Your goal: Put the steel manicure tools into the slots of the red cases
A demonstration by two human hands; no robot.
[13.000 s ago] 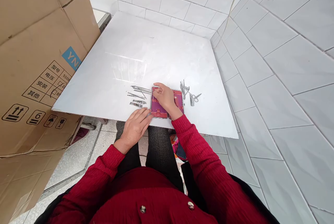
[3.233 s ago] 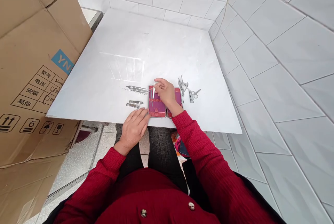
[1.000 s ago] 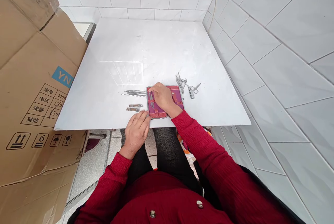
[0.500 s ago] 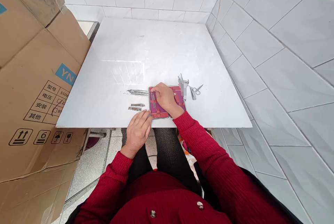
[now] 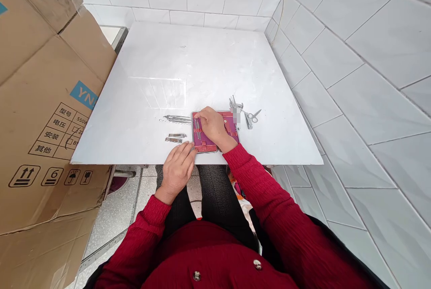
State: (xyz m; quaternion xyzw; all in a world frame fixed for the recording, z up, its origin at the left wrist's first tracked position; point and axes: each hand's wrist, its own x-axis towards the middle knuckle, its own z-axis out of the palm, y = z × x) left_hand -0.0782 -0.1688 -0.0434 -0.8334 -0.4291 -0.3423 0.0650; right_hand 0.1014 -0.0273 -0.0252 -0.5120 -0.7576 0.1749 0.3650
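Note:
An open manicure case (image 5: 205, 148), red with a purple lining, lies near the table's front edge. Slim metal manicure tools (image 5: 198, 134) stand in the loops of its left half. My right hand (image 5: 213, 124) reaches over the case, its fingers curled and closed at the top end of one slim tool; the hand partly hides that tool. Flat at the table edge, my left hand (image 5: 179, 163) has its fingers stretched out, the tips touching the case's lower left corner. Just beyond them lie two nail clippers (image 5: 175, 137).
Left of the case, long thin metal tools (image 5: 177, 119) lie side by side. Small scissors (image 5: 253, 117), another nail clipper (image 5: 248, 121) and further metal tools lie to the right. A large cardboard box (image 5: 43, 114) flanks the white table (image 5: 215, 64) on the left; tiled walls stand behind and right.
Both hands and the case stay practically where they were. The whole view has shifted very slightly.

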